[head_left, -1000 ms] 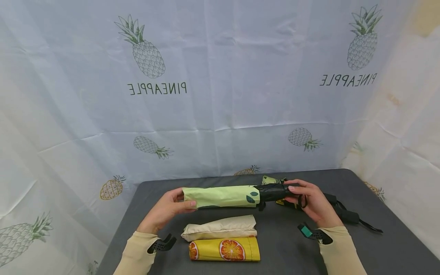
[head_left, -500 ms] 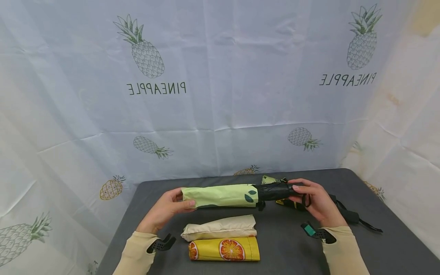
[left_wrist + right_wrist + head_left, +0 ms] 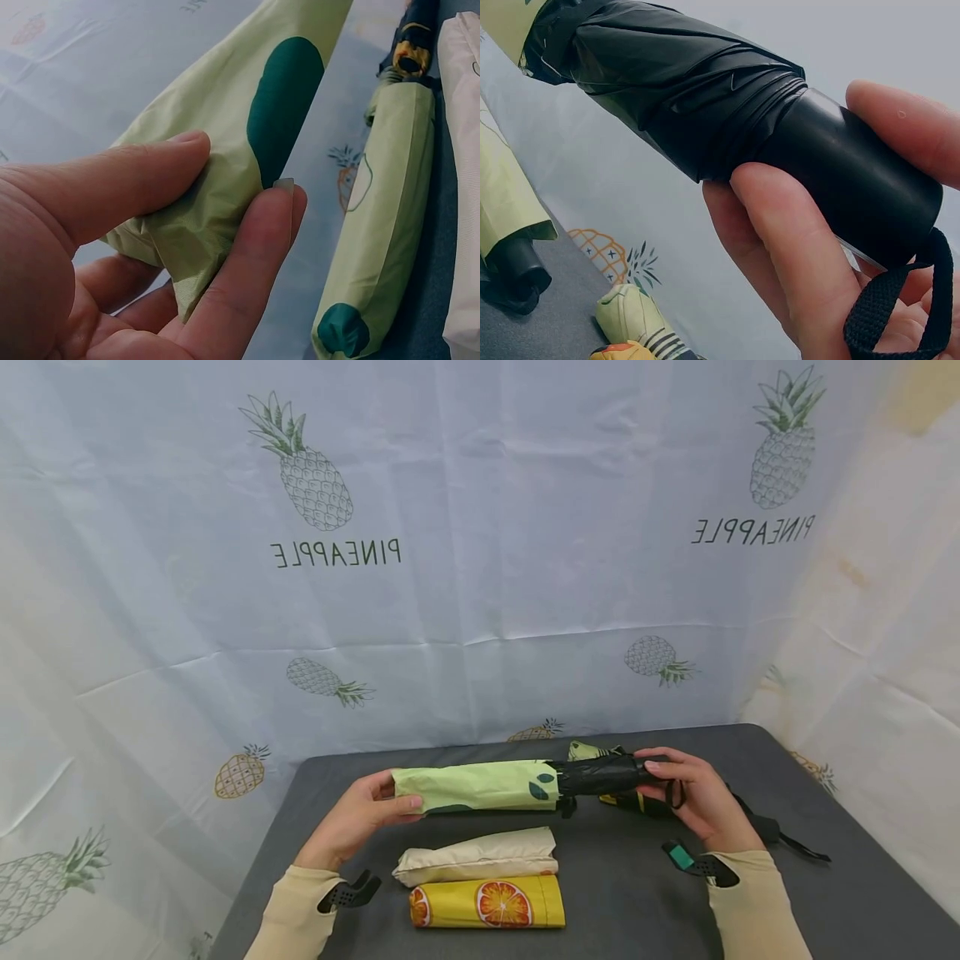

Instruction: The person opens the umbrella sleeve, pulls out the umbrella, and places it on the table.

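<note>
A folded black umbrella is partly inside a pale green sleeve with dark leaf prints. My left hand pinches the sleeve's far-left end between thumb and fingers; that end looks flattened and creased in the left wrist view. With thumb and fingers round the black handle, my right hand holds the umbrella's other end, its wrist strap hanging down. Umbrella and sleeve are held level above the table. Below them lies another green-sleeved umbrella, mostly hidden in the head view.
Nearer me on the dark table lie a cream sleeve and a yellow sleeve with orange slices. A black umbrella lies partly behind my right hand. A green striped piece sits farther back. A pineapple-print curtain hangs behind.
My right hand has moved slightly right with the handle. More of the black umbrella now shows outside the green sleeve. My left hand has stayed nearly in place at the sleeve's end.
</note>
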`<state>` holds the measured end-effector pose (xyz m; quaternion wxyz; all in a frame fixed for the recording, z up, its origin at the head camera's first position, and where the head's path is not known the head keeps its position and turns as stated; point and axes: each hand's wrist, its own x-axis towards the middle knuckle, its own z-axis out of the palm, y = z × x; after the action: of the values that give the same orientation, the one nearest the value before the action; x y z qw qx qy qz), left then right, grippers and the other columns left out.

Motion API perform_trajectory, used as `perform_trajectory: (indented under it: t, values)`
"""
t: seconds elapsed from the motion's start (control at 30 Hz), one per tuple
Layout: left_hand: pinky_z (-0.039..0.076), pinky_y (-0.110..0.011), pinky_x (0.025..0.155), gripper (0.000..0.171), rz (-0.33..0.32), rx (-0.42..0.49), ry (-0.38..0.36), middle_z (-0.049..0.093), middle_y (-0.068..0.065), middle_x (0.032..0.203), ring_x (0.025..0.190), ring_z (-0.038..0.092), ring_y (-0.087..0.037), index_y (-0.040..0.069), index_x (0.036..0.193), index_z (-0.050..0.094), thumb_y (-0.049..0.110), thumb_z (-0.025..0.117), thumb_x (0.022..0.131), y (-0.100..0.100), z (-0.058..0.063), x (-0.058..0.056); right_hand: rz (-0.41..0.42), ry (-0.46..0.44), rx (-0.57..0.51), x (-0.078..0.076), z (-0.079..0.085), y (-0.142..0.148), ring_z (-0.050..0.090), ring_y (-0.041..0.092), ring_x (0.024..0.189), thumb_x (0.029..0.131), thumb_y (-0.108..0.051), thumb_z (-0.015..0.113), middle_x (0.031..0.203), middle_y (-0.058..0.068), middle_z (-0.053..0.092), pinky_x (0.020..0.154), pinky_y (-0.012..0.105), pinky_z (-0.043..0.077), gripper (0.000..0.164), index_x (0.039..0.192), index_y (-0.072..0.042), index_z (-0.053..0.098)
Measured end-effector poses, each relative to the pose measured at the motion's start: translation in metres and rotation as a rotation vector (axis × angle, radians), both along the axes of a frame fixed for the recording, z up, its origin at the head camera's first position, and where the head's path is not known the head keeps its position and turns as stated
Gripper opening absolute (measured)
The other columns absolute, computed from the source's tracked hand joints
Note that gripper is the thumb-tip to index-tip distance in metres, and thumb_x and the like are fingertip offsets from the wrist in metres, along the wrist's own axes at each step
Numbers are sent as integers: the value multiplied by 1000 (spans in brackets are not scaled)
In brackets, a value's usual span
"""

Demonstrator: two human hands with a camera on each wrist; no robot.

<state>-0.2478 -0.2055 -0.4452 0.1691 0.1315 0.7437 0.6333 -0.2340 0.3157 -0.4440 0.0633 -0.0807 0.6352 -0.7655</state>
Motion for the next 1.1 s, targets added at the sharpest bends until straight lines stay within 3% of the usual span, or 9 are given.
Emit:
perform_trajectory:
  t: [0.43, 0.67, 0.9, 1.1]
  values:
    - [55, -60, 112, 55, 4, 5, -4, 69, -11, 133, 121, 73, -25, 1, 147, 57, 23, 79, 102, -2, -1, -2, -14, 12, -20, 2, -1, 8, 75, 13, 108, 113, -6, 53, 128, -8, 64, 91, 28, 65, 31, 125, -20, 78]
    - [56, -59, 110, 57, 21, -11, -14, 70, -12, 132, 118, 74, -25, 0, 148, 57, 22, 80, 101, -8, -5, 2, -36, -29, -12, 12, -4, 19, 73, 10, 109, 114, -8, 53, 127, -11, 64, 91, 27, 65, 32, 122, -25, 79]
    - [59, -53, 108, 58, 35, -27, -14, 71, -12, 132, 118, 74, -24, -1, 148, 57, 24, 80, 101, -17, -19, 5, -45, -17, 6, 30, -10, 45, 73, 8, 107, 115, -7, 50, 128, -14, 66, 92, 28, 65, 33, 131, -18, 77]
    - [62, -43, 104, 57, 55, -72, 15, 71, -13, 132, 118, 74, -23, 3, 147, 59, 27, 81, 100, -27, -35, 3, -45, -34, -14, 47, -19, 73, 73, 6, 112, 116, -5, 45, 129, -18, 67, 93, 28, 64, 38, 130, -21, 78]
